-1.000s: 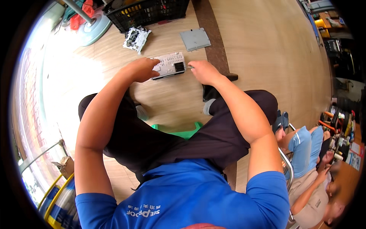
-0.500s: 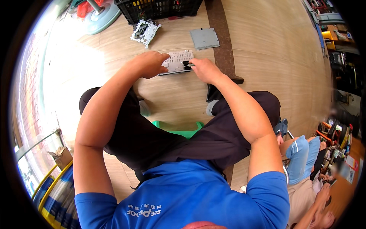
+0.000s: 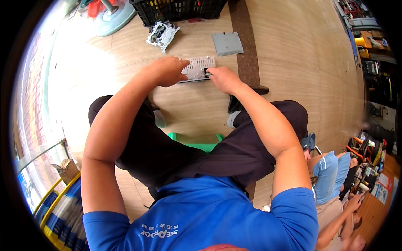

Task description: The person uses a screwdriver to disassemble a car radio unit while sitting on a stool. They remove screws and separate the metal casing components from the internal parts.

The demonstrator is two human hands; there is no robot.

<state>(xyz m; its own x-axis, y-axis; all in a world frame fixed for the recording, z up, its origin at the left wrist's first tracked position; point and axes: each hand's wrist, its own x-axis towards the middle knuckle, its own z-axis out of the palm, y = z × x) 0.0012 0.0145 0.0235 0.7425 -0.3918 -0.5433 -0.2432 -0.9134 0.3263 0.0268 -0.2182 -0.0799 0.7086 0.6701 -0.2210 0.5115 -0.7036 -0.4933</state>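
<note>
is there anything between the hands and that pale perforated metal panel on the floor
Nothing visible. The left hand rests on the left end of the perforated panel and the right hand is at its front right edge. The grey flat plate and the small metal frame part lie farther off, apart.

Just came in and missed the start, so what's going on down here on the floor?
A person sitting on a green stool bends forward over a flat perforated metal panel on the wooden floor. The left hand rests on its left end, and the right hand is at its right edge. A grey plate, a small metal assembly and a black crate lie beyond.
</note>
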